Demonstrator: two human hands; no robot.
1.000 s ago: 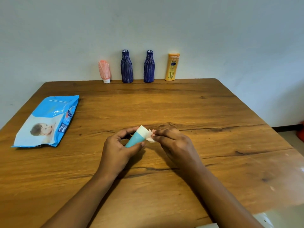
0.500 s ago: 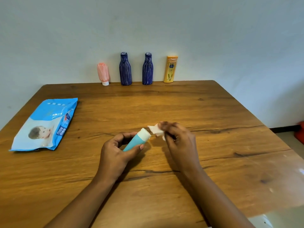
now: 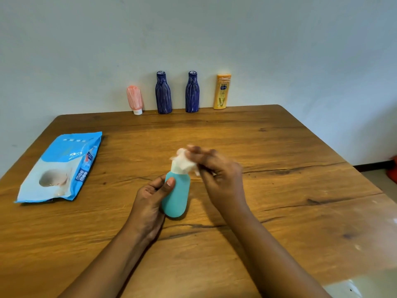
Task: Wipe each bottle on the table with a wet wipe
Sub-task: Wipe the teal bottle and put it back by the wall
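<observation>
The teal bottle (image 3: 176, 196) is gripped by the left hand (image 3: 149, 203). The thumb is curled across the bottle's front near the shoulder, and the fingers are wrapped behind it. The bottle is held over the middle of the table (image 3: 279, 190), with its rounded base towards the person and its top pointing away. Whether the base touches the wood cannot be told.

A crumpled white wipe (image 3: 182, 163) is pinched in the fingers of the right hand (image 3: 219, 175). It is pressed over the bottle's top, which is mostly hidden under it. The right hand is blurred, so the exact lie of its fingers cannot be made out.

Further out, a blue pack of wipes (image 3: 60, 168) is laid flat near the table's left edge, well apart from both hands. Four more bottles are lined up along the far edge, against the wall (image 3: 300, 50). From left to right these are:
- a pink bottle (image 3: 135, 98), stood on its white cap
- a left dark blue bottle (image 3: 163, 93), upright
- a right dark blue bottle (image 3: 192, 92), upright
- an orange bottle (image 3: 222, 92), upright

None of the four is touched.
</observation>
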